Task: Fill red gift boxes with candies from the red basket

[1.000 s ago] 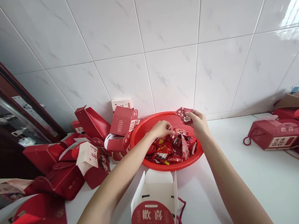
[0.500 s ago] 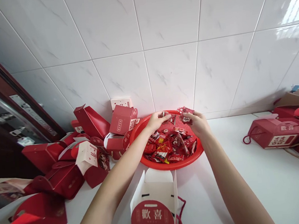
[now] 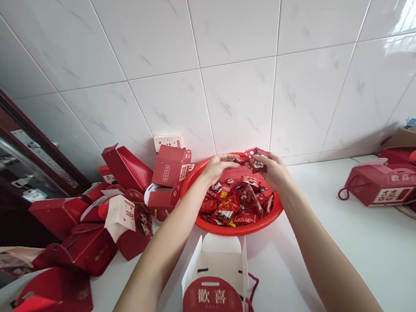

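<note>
Red packets (image 3: 256, 154) sit above the red basket's (image 3: 233, 230) far side.
The right hand (image 3: 277, 171) pinches them at its fingertips; the left hand (image 3: 218, 168) grips another packet (image 3: 244, 161) just beside them. Loose sweets (image 3: 231, 206) lie below both hands.

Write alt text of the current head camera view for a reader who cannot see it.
A person's left hand and right hand hold small shiny red packets at the far side of a rounded red plastic basket containing more packets. In front stands an open red-and-white cardboard box; red cardboard boxes sit at both sides on a white countertop.
</note>
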Motion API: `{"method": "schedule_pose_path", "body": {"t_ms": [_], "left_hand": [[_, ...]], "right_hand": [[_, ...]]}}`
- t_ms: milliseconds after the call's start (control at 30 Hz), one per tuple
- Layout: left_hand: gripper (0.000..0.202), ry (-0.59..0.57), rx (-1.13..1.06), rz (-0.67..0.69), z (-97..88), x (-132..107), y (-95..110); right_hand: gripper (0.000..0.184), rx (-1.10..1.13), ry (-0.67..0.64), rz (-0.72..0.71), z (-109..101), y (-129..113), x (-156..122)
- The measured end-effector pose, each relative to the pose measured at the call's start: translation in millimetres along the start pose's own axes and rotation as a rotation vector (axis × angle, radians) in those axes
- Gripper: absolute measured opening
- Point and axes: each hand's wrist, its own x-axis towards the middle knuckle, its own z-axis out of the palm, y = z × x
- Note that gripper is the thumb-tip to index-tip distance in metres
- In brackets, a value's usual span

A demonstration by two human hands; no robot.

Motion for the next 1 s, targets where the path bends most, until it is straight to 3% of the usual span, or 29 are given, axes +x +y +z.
{"method": "schedule_pose_path", "body": {"t_ms": [367,433,733,1000], "left_hand": [[0.024,-0.007,-0.038,-0.237,-6.2,2.3,-1.1],[0.019,-0.011,-0.039,-0.211,-5.3,0.5,1.1],[0.039,0.048,-0.073,0.005,0.3,-3.3,4.2],[0.038,0.015,-0.041,-0.003,-2.3,-0.7,-2.0]], "right_hand": [[0.022,-0.174,-0.025,-0.175,3.0,-0.3,-5.9],[0.020,-0.193,-0.035,-0.182,4.2,-1.5,-7.5],[0.030,-0.042,0.067,-0.069,1.2,-4.8,-0.5],[0.031,-0.102,0.044,-0.018,-0.9,2.1,-0.3]]}}
